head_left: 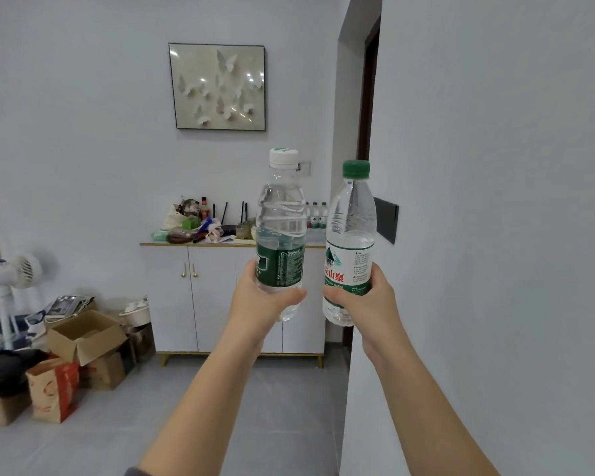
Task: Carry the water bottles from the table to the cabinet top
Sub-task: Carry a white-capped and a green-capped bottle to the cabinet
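My left hand (260, 300) grips the lower part of a clear water bottle with a white cap and dark green label (281, 214), held upright. My right hand (364, 304) grips a second clear water bottle with a green cap and white label (351, 218), also upright. Both are held out in front of me at chest height. Ahead against the far wall stands a white cabinet (213, 297) with a wooden-edged top. Three small water bottles (316, 216) stand at the right end of that top, partly hidden behind the held bottles.
The cabinet top's left and middle carry clutter (193, 225): bags, jars, sticks. Cardboard boxes (83, 334) and paper bags (52, 389) lie on the floor at left, beside a white fan (18, 273). A wall corner (358, 338) juts out at right. Grey tiled floor (282, 407) leads to the cabinet.
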A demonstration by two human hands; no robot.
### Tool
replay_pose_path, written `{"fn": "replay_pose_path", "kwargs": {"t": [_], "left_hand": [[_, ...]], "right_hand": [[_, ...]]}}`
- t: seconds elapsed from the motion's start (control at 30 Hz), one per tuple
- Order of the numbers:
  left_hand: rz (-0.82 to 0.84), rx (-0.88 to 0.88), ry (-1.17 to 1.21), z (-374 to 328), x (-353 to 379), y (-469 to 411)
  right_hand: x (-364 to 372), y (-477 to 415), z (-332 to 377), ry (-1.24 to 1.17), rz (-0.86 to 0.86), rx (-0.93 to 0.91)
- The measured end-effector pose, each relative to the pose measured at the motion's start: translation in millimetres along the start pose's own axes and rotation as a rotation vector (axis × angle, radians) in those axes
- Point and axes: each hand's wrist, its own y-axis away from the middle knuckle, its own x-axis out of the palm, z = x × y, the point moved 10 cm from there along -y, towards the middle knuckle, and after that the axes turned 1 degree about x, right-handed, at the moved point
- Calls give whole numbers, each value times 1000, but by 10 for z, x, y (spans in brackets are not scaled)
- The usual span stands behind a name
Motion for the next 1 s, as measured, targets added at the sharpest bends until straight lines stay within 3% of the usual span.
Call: {"fn": "replay_pose_path", "kwargs": {"t": [0.27,1.0], "left_hand": [[-60,-47,28,477,-66,-796],[-8,-134,80,1885,-416,-3769]], "right_hand": [[265,-792,-483,-16,-36,17],[1085,-3425,-1757,46,-182,21]]}}
